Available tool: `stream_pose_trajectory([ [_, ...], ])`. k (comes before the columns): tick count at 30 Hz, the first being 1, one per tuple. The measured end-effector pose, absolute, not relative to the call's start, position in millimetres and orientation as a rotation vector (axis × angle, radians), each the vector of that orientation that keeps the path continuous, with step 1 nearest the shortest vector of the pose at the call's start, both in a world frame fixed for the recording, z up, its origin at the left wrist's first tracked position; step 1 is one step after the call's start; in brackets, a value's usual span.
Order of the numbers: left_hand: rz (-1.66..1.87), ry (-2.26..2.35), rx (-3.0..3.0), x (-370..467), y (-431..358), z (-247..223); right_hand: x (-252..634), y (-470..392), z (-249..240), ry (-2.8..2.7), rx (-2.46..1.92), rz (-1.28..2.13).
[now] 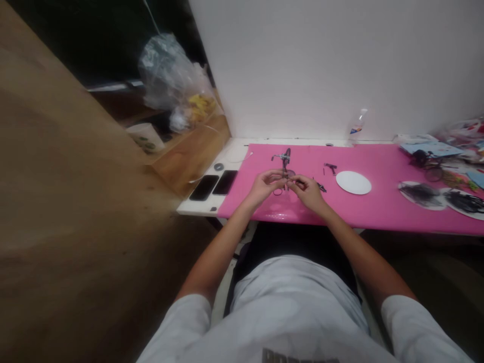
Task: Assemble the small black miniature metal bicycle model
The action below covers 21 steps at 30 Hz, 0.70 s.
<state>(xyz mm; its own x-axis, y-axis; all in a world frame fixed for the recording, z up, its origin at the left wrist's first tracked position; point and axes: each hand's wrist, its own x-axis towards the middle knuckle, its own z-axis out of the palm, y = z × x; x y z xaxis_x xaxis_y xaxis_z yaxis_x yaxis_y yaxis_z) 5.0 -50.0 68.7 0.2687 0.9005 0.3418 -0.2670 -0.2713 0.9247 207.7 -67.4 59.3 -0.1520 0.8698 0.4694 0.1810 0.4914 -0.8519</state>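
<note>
Left hand (267,184), right hand (306,191) pinching dark part (288,178) — plates (435,207) of black pieces (468,201)

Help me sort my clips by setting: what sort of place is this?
Probably a small indoor craft or hand-assembly workspace; home or workshop, I can't tell. The signs: a pink-covered table against a plain wall, piles of dark pieces, and what looks like a miniature bicycle.

Pale wall (321,65) behind a pink-covered table (378,212), wooden furniture (196,151) at left, dim light.
</note>
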Motion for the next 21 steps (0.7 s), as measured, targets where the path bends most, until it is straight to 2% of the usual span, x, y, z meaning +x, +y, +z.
stream_pose_trajectory([
  [21,1.286,0.670,1.432,4.3,-41.7,57.0,207.9,-68.9,62.4,-1.673,-0.906,0.812],
])
